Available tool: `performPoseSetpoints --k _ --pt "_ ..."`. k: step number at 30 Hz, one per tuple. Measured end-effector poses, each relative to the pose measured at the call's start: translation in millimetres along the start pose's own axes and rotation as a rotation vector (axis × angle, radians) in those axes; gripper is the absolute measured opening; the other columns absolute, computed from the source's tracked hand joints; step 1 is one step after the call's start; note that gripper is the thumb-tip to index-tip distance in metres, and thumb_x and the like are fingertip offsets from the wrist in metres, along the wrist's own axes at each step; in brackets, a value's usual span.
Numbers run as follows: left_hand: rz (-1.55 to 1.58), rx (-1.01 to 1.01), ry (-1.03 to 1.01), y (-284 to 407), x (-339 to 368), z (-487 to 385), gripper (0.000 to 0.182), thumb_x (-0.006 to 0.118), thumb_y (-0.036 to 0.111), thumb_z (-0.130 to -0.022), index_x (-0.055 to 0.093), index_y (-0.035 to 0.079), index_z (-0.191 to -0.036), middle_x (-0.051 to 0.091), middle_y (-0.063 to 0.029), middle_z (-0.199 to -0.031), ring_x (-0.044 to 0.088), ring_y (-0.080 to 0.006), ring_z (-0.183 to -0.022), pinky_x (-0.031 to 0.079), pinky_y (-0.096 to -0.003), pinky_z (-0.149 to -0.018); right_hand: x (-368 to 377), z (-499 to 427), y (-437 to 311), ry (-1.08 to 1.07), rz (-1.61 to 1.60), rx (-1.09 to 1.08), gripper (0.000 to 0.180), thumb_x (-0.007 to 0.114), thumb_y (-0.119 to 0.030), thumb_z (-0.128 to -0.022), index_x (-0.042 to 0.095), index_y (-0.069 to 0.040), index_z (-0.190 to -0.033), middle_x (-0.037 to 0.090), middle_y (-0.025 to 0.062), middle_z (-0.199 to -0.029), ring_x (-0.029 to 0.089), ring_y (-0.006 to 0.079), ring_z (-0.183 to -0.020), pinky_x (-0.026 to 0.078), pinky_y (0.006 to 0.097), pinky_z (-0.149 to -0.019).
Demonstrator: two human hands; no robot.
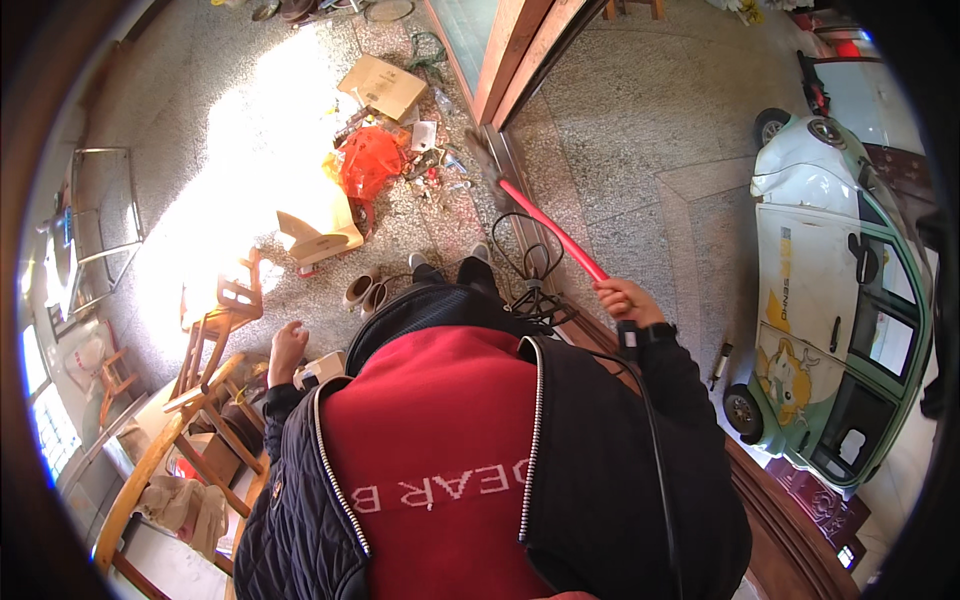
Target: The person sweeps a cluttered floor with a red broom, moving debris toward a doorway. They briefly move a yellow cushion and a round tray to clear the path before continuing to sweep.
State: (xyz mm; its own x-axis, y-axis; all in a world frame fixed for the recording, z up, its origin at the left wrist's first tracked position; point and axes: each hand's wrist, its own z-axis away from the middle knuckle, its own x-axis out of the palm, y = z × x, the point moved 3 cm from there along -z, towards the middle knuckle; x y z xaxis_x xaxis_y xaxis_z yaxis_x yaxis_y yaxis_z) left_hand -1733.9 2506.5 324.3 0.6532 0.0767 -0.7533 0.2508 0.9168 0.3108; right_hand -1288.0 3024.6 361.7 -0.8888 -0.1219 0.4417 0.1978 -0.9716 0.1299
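Observation:
My right hand [628,301] grips the red handle [555,231] of a broom, whose dark, blurred head [487,163] rests by the door track. My left hand [288,349] hangs with bent fingers at the left, near a wooden chair, and nothing shows in it. In front of my feet lies a heap of litter [431,169] with a crumpled red plastic bag [370,161]. A flattened cardboard box [382,86] lies behind the heap, and an opened cardboard piece [319,232] lies nearer to me.
Wooden chairs [217,315] and a bench [142,469] stand at the left. A pair of shoes [362,289] is beside my feet, with looped black cable [534,281] at their right. A wooden door frame [510,67] rises ahead; a green and white car [832,300] stands at the right.

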Motion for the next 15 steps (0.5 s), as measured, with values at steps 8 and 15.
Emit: performPoseSetpoints --k 8,15 --pt "0.717 0.025 -0.055 80.2 -25.6 -36.8 0.036 0.055 0.021 -0.088 0.057 0.004 -0.119 0.067 -0.0091 -0.097 0.062 -0.0158 -0.085 0.048 -0.0276 -0.076 -9.1 35.9 -7.4 0.225 0.171 -0.202 0.013 0.054 -0.009 -0.089 0.049 0.002 -0.095 0.045 0.0001 -0.063 0.037 0.0008 -0.04 0.027 0.0146 -0.031" --pt "0.542 0.047 -0.098 62.6 -4.1 -34.1 0.036 0.06 0.019 -0.086 0.057 0.002 -0.118 0.066 -0.0091 -0.093 0.06 -0.0128 -0.08 0.048 -0.026 -0.071 5.8 -62.7 -12.2 0.454 0.823 -0.269 0.022 0.054 -0.012 -0.081 0.048 -0.007 -0.06 0.048 0.002 -0.05 0.041 0.0078 -0.036 0.032 0.0223 -0.034"
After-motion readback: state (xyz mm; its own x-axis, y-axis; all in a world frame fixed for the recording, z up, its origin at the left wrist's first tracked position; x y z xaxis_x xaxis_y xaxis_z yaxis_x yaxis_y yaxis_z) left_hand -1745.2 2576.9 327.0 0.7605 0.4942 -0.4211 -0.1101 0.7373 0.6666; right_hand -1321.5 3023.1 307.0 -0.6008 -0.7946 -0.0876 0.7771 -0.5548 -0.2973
